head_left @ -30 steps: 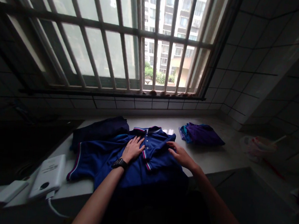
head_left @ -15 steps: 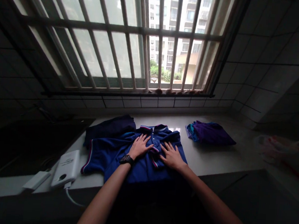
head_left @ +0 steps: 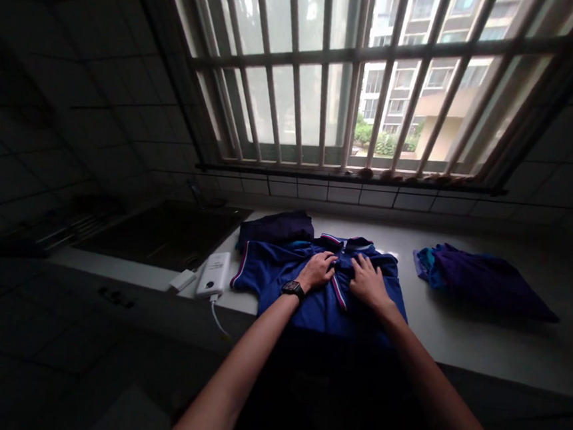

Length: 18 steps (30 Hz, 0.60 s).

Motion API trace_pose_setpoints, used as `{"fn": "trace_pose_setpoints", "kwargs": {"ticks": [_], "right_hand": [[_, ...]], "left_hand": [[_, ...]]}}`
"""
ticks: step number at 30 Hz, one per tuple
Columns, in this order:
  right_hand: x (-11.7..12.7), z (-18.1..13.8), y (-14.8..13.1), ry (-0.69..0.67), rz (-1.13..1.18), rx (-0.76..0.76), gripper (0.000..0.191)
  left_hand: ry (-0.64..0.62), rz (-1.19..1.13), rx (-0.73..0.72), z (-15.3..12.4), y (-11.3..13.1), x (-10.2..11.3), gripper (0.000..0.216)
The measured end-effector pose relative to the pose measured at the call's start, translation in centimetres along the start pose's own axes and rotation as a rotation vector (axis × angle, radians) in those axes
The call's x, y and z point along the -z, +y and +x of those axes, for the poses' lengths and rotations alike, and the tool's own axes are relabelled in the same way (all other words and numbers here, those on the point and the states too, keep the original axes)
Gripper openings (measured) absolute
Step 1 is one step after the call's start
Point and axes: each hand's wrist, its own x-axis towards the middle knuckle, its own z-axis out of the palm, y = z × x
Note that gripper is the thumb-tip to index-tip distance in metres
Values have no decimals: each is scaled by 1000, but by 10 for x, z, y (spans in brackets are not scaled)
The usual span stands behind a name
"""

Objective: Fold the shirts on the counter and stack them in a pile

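Note:
A dark blue polo shirt (head_left: 283, 302) lies on the counter, its striped collar toward the window and one sleeve spread to the left. The other sleeve is folded in over the chest, its striped cuff slanting between my hands. My left hand (head_left: 318, 270), with a black watch on the wrist, has its fingers curled closed on the fabric beside the button placket. Flat on the shirt's right side rests my right hand (head_left: 368, 282), open with its fingers apart. The shirt's lower part is lost in shadow at the counter edge.
Behind the left sleeve is a dark folded garment (head_left: 278, 229). A purple and teal cloth bundle (head_left: 486, 276) lies to the right. A white power bank (head_left: 214, 274) with a cable and a small white block (head_left: 182, 280) sit near the sink (head_left: 164, 234). A barred window (head_left: 355, 60) stands behind.
The view has swung to the left, showing more of the sink. My left hand's fingers have curled in from lying spread. My right hand stays on the shirt, slightly nearer the collar.

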Motion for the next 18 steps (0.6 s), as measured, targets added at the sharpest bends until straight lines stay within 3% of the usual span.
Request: {"fn": "trace_pose_setpoints", "kwargs": {"ticks": [3, 5, 8, 11, 13, 16, 18], "right_hand": [[-11, -21, 12, -61, 31, -136, 65], [-19, -35, 24, -90, -4, -141, 64], [-26, -51, 44, -58, -81, -85, 62], [-25, -58, 63, -39, -100, -55, 60], [-23, -61, 71, -24, -101, -35, 60], [-21, -64, 76, -9, -98, -17, 59], [-21, -65, 74, -9, -86, -21, 60]], "left_hand": [[38, 17, 27, -1, 2, 0, 62], [32, 24, 11, -1, 6, 1, 63], [11, 43, 0, -1, 17, 7, 47], [48, 89, 132, -11, 15, 22, 35], [108, 135, 325, -27, -5, 41, 34], [161, 183, 625, -62, -57, 77, 30], [126, 171, 718, -85, -94, 100, 29]]}}
